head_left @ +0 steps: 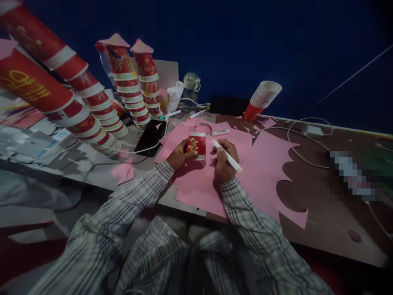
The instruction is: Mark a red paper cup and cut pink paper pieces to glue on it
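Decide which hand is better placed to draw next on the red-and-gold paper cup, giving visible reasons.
Probably the right hand: it holds the slim white cylindrical pen beside the cup, while the left hand is occupied holding that cup.

Smooth, printed paper with a slight sheen on the red cup (201, 146); similar finish on the cup towers (147, 88). Smooth, hard-looking white plastic on the marker (228, 157). Thin, flat, matt paper in the pink sheets (196, 188); same paper look in the cone tops (115, 40). Clear, smooth, glossy walls on the bottle (190, 96); glass or plastic not distinguishable. Dark, smooth, glass-like face on the phone (146, 139). Smooth, low-sheen brown surface on the table (325, 209). Soft, creased, matt woven cloth in the plaid sleeves (135, 190). Matt finish on the blue wall (227, 49).
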Tool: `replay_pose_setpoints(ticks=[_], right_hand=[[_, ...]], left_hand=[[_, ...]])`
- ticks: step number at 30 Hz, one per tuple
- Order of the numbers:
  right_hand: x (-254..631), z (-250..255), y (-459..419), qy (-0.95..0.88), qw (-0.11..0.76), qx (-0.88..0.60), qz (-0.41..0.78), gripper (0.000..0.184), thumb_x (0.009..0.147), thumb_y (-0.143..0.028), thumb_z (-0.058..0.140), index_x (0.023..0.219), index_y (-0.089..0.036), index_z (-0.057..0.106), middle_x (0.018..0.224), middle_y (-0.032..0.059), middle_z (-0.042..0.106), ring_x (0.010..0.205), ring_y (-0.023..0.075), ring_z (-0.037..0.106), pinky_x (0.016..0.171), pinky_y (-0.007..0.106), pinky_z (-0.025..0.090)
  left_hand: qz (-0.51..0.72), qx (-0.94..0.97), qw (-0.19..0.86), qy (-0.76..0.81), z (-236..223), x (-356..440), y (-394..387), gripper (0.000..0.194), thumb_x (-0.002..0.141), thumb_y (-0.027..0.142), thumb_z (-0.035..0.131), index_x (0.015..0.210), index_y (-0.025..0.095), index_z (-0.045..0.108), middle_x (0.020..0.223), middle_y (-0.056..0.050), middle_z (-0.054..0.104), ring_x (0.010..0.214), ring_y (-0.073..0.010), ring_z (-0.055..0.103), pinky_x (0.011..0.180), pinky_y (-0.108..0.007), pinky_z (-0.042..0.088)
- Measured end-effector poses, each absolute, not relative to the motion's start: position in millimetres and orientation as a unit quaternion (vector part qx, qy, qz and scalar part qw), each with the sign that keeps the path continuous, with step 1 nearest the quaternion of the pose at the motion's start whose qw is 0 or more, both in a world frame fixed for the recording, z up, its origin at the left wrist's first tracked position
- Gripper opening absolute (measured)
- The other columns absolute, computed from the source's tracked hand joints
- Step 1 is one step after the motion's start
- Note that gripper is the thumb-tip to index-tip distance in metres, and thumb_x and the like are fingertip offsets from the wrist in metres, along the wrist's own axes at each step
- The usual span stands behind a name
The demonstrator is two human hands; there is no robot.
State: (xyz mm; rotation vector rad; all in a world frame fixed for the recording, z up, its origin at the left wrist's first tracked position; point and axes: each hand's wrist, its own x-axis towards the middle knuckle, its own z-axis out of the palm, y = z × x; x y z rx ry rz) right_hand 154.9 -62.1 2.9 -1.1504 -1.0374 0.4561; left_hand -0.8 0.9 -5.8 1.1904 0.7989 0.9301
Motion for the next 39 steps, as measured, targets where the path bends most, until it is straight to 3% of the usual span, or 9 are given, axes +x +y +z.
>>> replay_pose_setpoints(ticks=[4,13,17,22,30,39], right_hand=[[154.2,-0.1,-53.9,-0.406,0.691,-0.531,0.273,0.044,0.093,-0.055,0.047,0.118,-0.021,0.059,0.078,-0.0006,0.063,0.061,0.0112,0.061,0.054,0.024,0.049],[154.1,-9.8,-55.8,-0.51,0.663,-0.493,0.238,0.037,0.089,-0.04,0.06,0.121,-0.022,0.061,0.094,0.0051,0.068,0.082,0.0186,0.064,0.074,0.036,0.055],[153.9,-8.5,-58.7,-0.532,0.657,-0.487,0.218,0.037,0.088,-0.036,0.06,0.123,-0.024,0.061,0.099,0.0061,0.068,0.088,0.0208,0.065,0.078,0.038,0.057],[151.6,-2.6,-63.0,-0.586,0.63,-0.479,0.176,0.036,0.09,-0.036,0.058,0.124,-0.025,0.061,0.11,0.0075,0.067,0.094,0.022,0.066,0.086,0.042,0.056],[152.5,9.6,-68.0,-0.577,0.67,-0.446,0.14,0.033,0.098,-0.042,0.045,0.116,-0.026,0.067,0.097,0.006,0.068,0.091,0.0212,0.066,0.083,0.043,0.056],[148.3,5.4,-70.6,-0.556,0.653,-0.476,0.192,0.027,0.093,-0.042,0.054,0.103,-0.021,0.065,0.092,0.0067,0.072,0.08,0.0201,0.069,0.072,0.037,0.059]], left_hand=[[0.422,0.498,0.68,0.334,-9.8,-1.8,4.0,0.062,0.064,0.033,0.082,0.118,0.014,0.058,0.104,-0.008,0.068,0.091,-0.0196,0.065,0.085,-0.035,0.052],[0.45,0.478,0.714,0.245,-3.1,5.1,0.2,0.066,0.066,0.038,0.082,0.126,0.018,0.059,0.118,-0.01,0.067,0.116,-0.0279,0.06,0.103,-0.042,0.044],[0.43,0.493,0.713,0.253,-7.9,3.7,0.3,0.063,0.071,0.041,0.078,0.126,0.018,0.058,0.115,-0.009,0.066,0.11,-0.0262,0.062,0.097,-0.04,0.047],[0.41,0.568,0.64,0.317,-7.6,-1.4,0.9,0.069,0.064,0.042,0.085,0.121,0.016,0.057,0.117,-0.01,0.065,0.105,-0.0246,0.061,0.092,-0.037,0.047],[0.412,0.529,0.673,0.312,0.1,0.1,-4.6,0.067,0.061,0.037,0.088,0.116,0.015,0.057,0.111,-0.009,0.066,0.1,-0.0226,0.062,0.092,-0.037,0.047],[0.412,0.521,0.673,0.325,1.5,1.0,-4.9,0.064,0.058,0.036,0.089,0.109,0.015,0.057,0.102,-0.006,0.066,0.093,-0.0204,0.063,0.086,-0.035,0.048]])
